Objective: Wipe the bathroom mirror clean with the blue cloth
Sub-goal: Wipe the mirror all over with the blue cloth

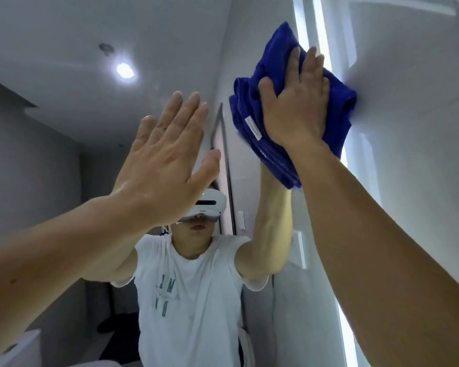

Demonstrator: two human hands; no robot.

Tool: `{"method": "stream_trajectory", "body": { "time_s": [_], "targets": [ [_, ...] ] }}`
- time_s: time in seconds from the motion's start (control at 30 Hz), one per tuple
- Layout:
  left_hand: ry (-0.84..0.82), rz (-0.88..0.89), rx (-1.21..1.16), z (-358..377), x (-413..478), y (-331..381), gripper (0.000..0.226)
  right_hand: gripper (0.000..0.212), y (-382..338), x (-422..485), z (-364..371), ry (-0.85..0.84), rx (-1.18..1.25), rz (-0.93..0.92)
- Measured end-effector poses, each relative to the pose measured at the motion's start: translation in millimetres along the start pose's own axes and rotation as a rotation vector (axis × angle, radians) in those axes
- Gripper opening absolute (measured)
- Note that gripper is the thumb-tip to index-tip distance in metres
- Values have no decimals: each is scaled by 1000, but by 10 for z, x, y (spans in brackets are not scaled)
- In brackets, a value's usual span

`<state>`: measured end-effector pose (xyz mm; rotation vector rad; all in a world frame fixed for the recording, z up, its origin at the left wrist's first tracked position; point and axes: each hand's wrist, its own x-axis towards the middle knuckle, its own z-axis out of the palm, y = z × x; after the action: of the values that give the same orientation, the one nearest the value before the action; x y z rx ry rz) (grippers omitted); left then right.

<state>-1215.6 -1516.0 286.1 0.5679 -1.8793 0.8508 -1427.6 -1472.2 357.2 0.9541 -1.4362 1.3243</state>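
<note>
Presses folded blue cloth flat against mirror near its lit right edge with right hand, fingers straight, for even contact. Braces, apparently, with left hand flat, fingers together, alongside.

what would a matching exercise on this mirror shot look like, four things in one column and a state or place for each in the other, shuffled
1 left hand
2 right hand
3 blue cloth
4 ceiling light

a folded, against the mirror
b glowing, reflected at upper left
c palm flat on the cloth
d fingers straight, holding nothing

Pairs: 1-d, 2-c, 3-a, 4-b
</note>
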Motion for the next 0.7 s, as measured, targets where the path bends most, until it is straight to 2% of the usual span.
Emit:
{"method": "stream_trajectory", "body": {
  "time_s": [0.37,0.7],
  "targets": [
    [-74,-40,-158,148,-439,485,71,66,597,-1705,-20,-16,55,-30],
    [-139,-10,-78,460,-1166,771,70,63,995,-2976,-22,-86,26,-28]
  ]
}}
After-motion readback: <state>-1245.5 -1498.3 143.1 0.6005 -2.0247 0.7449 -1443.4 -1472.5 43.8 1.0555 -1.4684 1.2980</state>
